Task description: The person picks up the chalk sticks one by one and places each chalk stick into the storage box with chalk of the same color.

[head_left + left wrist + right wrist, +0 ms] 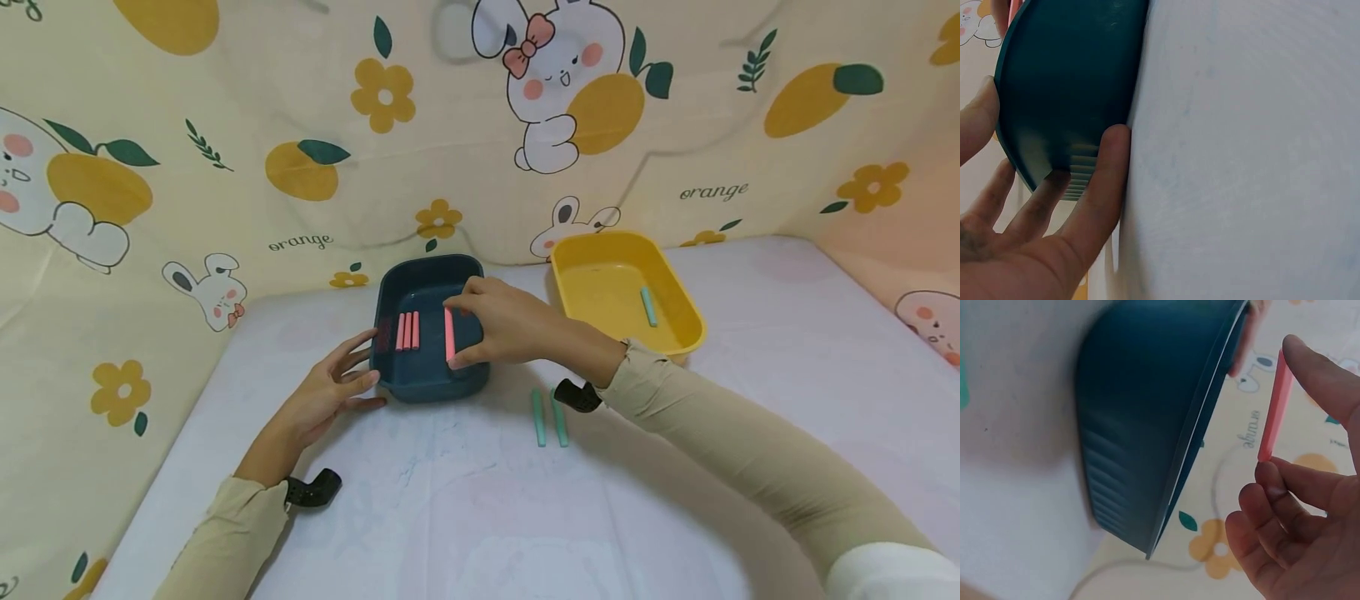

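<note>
Above the dark blue basin point(431, 388), my right hand point(517, 323) pinches a pink chalk stick point(449, 335) by its two ends, between thumb and fingertips. In the right wrist view the same pink chalk stick point(1276, 405) shows beyond the basin's rim. Three pink chalk sticks point(407, 331) lie side by side inside the basin, at its left. My left hand point(322, 396) rests on the basin's left side with fingers spread and extended. The left wrist view shows its fingers point(1100, 194) along the ribbed outer wall and its thumb at the rim.
Right of the blue basin stands a yellow basin point(592, 290) with one green chalk stick point(648, 307) in it. Two more green sticks point(538, 417) lie on the white tabletop point(450, 517), below my right forearm. A patterned cloth point(450, 167) hangs behind the table.
</note>
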`<move>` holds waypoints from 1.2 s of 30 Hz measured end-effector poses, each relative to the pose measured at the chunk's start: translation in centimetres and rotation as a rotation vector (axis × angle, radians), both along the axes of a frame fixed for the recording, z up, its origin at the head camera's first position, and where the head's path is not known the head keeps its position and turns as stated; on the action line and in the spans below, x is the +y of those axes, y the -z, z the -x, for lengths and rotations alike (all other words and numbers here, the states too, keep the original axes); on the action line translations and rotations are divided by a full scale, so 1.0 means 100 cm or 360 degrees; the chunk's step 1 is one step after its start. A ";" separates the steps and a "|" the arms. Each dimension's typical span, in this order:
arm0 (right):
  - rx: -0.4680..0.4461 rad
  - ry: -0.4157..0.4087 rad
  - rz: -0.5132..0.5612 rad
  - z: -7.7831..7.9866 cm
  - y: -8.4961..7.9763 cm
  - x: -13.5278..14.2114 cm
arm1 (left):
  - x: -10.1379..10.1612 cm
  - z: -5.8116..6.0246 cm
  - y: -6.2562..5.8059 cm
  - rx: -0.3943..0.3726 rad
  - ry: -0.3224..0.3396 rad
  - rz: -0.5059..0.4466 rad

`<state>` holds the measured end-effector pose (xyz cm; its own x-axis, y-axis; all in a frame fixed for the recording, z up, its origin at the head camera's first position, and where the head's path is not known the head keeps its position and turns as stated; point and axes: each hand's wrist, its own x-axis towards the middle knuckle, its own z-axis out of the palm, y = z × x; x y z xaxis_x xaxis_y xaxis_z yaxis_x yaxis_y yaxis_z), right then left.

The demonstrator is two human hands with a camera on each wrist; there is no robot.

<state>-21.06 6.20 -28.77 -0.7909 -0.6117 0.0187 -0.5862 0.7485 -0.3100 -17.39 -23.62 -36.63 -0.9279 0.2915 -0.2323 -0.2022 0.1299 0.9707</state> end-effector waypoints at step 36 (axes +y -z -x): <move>-0.0187 -0.0206 -0.0046 0.066 0.041 -0.046 | -0.002 0.000 0.002 0.0025 0.0034 -0.0005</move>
